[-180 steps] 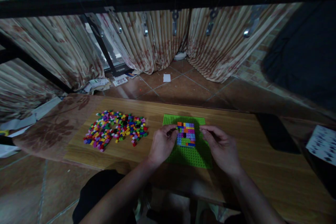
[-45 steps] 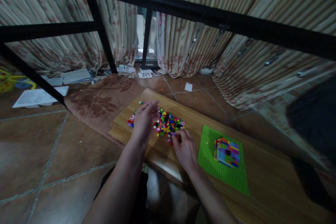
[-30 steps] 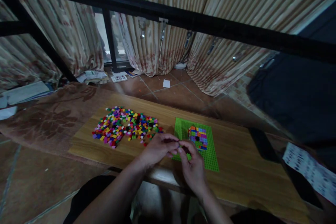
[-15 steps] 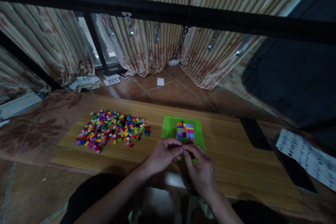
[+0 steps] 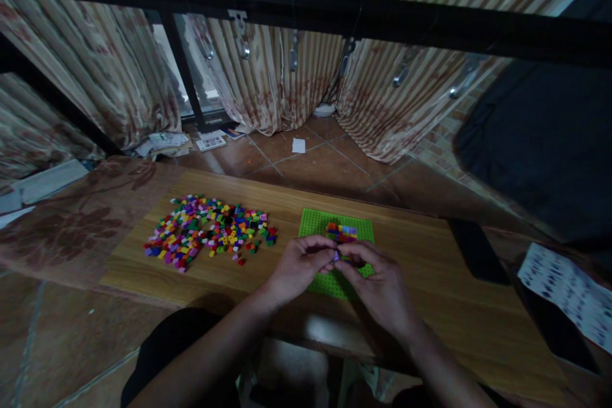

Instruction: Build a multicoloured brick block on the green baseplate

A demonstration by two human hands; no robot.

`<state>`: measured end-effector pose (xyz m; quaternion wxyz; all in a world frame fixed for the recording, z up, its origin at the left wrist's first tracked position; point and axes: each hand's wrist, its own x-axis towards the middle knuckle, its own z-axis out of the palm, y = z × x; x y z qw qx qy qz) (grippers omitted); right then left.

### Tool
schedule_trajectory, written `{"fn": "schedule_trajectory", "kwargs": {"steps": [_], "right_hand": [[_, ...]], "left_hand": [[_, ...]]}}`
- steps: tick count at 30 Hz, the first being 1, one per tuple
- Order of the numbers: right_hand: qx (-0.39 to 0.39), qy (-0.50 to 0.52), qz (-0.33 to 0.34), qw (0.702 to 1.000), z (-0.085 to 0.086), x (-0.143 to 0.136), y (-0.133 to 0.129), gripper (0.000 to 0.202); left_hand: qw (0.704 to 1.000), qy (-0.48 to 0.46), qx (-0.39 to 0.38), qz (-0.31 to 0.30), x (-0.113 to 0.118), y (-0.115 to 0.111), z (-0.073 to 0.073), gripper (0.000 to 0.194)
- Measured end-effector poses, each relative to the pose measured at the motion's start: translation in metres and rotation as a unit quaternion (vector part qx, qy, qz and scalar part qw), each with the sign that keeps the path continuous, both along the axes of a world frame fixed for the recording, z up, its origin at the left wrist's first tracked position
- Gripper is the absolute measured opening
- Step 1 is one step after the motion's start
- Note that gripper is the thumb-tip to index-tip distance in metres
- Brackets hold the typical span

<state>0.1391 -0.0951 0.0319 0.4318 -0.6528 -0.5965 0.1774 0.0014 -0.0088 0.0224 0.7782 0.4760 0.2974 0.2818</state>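
Note:
A small purple toy brick (image 5: pixel 336 256) is pinched between the fingertips of my left hand (image 5: pixel 301 268) and my right hand (image 5: pixel 377 277), which meet above the front part of a green studded baseplate (image 5: pixel 313 220). Just behind my fingers, a block of joined multicoloured bricks (image 5: pixel 343 231) stands on that baseplate. My hands hide its nearer side. To the left, a wide heap of loose toy bricks (image 5: pixel 210 229) in many colours is spread over the wooden table (image 5: pixel 229 284).
A black flat panel (image 5: pixel 478 252) lies at the table's right, near a printed sheet (image 5: pixel 567 290) on another dark panel. A black metal rail (image 5: pixel 306 6) crosses in front of striped curtains (image 5: pixel 306 76). Papers (image 5: pixel 165 143) lie on the floor beyond.
Both hands have risen slightly towards the brick block and now cover more of it. The purple brick shows more clearly between the fingers. The whole view has shifted a little.

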Motion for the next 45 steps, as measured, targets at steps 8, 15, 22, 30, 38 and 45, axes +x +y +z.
{"fn": "schedule_trajectory", "kwargs": {"steps": [8, 15, 22, 30, 38, 45], "right_hand": [[-0.043, -0.016, 0.078, 0.996, 0.007, 0.006, 0.0, 0.013], [-0.023, 0.031, -0.068, 0.997, -0.017, 0.043, 0.038, 0.023], [-0.071, 0.12, -0.034, 0.99, -0.039, 0.061, 0.066, 0.024], [-0.081, 0.134, -0.016, 0.988, -0.039, 0.06, 0.065, 0.024], [-0.218, 0.147, 0.015, 0.965, -0.027, 0.067, 0.079, 0.027], [-0.277, 0.194, 0.055, 0.939, -0.022, 0.074, 0.079, 0.032]], "left_hand": [[0.998, 0.009, 0.059, -0.02, -0.001, 0.0, -0.003, 0.024], [0.937, 0.159, 0.294, 0.103, 0.002, 0.011, -0.014, 0.023], [0.846, 0.261, 0.465, 0.033, 0.019, 0.019, -0.023, 0.041], [0.826, 0.268, 0.497, -0.001, 0.02, 0.017, -0.032, 0.042], [0.805, 0.279, 0.524, -0.018, 0.019, 0.016, -0.032, 0.046], [0.764, 0.316, 0.561, -0.044, 0.018, 0.015, -0.035, 0.054]]}}
